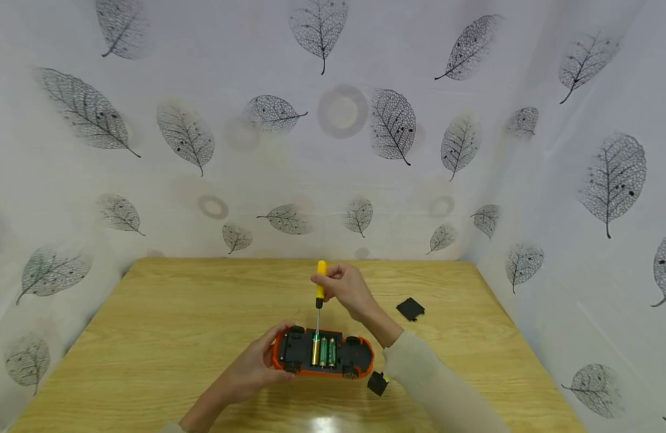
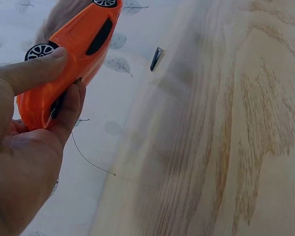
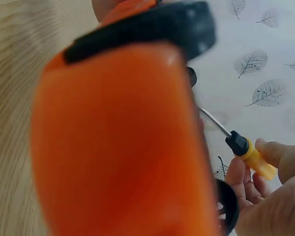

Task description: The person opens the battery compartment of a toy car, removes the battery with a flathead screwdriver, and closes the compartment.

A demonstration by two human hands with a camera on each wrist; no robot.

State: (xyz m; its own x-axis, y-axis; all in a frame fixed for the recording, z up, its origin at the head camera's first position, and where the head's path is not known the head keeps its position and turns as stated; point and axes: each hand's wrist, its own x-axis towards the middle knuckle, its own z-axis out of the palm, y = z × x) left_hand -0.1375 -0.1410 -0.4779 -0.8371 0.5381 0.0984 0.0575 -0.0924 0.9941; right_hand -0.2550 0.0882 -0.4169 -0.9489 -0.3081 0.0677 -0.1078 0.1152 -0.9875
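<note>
An orange toy car [image 1: 365, 359] is tipped so that its black underside faces the head view. Several batteries lie side by side in its opened compartment; the leftmost battery [image 1: 315, 355] looks gold and green, and those beside it are green. My left hand [image 1: 250, 368] grips the car's left end, thumb and fingers on opposite sides of the body [image 2: 81, 44]. In my right hand [image 1: 348, 291] a screwdriver [image 1: 320, 288] with a yellow handle is pinched, shaft pointing down. Its tip is at the upper end of the leftmost battery; whether they touch I cannot tell.
A flat black cover [image 1: 410, 309] lies on the wooden table [image 1: 192, 300], right of the right hand. Close to the car's right end is a second black piece [image 1: 377, 383] with a yellow bit on it. Leaf-patterned cloth [image 1: 333, 174] hangs behind the table and along its sides.
</note>
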